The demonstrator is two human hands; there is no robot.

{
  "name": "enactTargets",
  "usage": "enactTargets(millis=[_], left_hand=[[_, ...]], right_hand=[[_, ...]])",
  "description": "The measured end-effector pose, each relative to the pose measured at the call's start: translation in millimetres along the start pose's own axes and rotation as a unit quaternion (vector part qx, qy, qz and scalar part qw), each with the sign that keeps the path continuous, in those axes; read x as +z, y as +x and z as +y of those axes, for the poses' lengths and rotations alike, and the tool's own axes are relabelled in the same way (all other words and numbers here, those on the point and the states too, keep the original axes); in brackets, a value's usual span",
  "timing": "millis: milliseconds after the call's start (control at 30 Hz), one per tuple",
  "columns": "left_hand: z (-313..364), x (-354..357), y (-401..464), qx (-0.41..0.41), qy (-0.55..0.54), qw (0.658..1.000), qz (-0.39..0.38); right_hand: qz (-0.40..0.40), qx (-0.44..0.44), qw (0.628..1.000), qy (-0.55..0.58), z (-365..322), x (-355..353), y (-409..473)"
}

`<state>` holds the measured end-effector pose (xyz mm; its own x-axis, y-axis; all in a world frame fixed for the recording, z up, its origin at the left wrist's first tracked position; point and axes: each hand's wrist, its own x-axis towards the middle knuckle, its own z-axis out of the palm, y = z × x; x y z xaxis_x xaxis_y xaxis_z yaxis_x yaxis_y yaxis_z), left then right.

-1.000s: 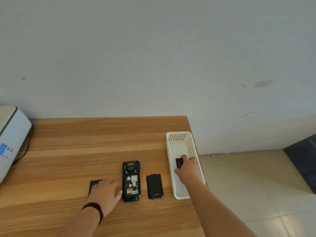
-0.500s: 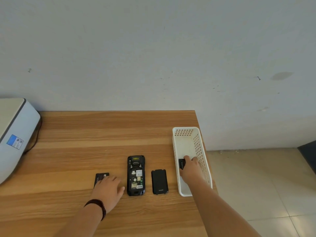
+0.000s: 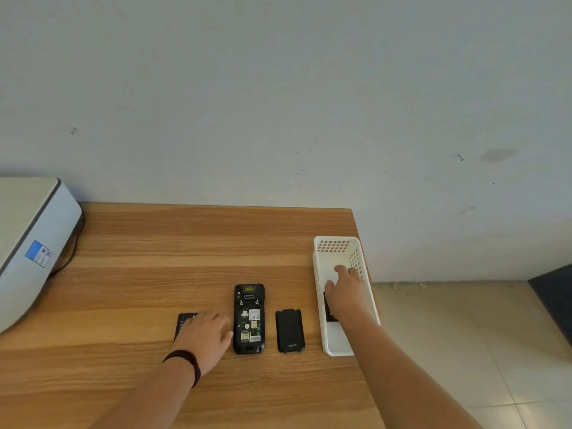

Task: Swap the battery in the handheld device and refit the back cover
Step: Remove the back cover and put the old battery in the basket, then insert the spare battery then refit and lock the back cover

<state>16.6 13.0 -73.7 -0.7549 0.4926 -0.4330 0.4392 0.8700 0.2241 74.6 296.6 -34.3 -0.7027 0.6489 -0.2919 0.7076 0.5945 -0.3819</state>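
The black handheld device point(image 3: 249, 318) lies face down on the wooden table, its battery bay uncovered and without a battery. Its black back cover point(image 3: 290, 331) lies just to the right. My left hand point(image 3: 202, 339) rests flat, fingers apart, on a black battery point(image 3: 183, 322) left of the device. My right hand point(image 3: 345, 289) reaches into the white basket point(image 3: 337, 241) with its fingers spread. A second black battery point(image 3: 328, 311) lies on the basket floor, partly hidden under that palm and wrist.
A grey-white machine point(image 3: 31, 243) with a blue label and a dark cable sits at the table's left end. The basket stands at the table's right edge, with tiled floor point(image 3: 448, 335) beyond. A dark object point(image 3: 554, 292) lies on the floor far right.
My right hand has let go of the battery inside the basket and stretched its fingers farther in. My left hand stays on the other battery.
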Motion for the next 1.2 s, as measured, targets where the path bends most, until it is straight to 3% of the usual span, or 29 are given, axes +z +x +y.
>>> enactTargets(millis=[133,333,567,767,1033,1200], left_hand=[[-4,-8,-2,0.003,-0.008,1.000,0.020],[-22,-10,-11,-0.016,-0.013,1.000,0.024],[-55,-6,-21,-0.049,-0.041,0.996,0.063],[-86,-14,-14,-0.096,-0.028,0.994,0.037],[-89,-12,14,0.012,0.104,0.993,-0.052],[-94,-2,18,0.017,0.122,0.990,-0.069]], right_hand=[[0.037,-0.098,0.994,0.014,-39,-5,-18],[-0.058,-0.235,0.969,-0.057,-75,44,-55],[-0.203,-0.197,0.950,-0.134,-76,106,-82],[-0.199,-0.185,0.953,-0.131,-78,118,-81],[-0.199,-0.198,0.952,-0.119,-74,116,-78],[-0.205,-0.200,0.952,-0.109,-73,113,-74]])
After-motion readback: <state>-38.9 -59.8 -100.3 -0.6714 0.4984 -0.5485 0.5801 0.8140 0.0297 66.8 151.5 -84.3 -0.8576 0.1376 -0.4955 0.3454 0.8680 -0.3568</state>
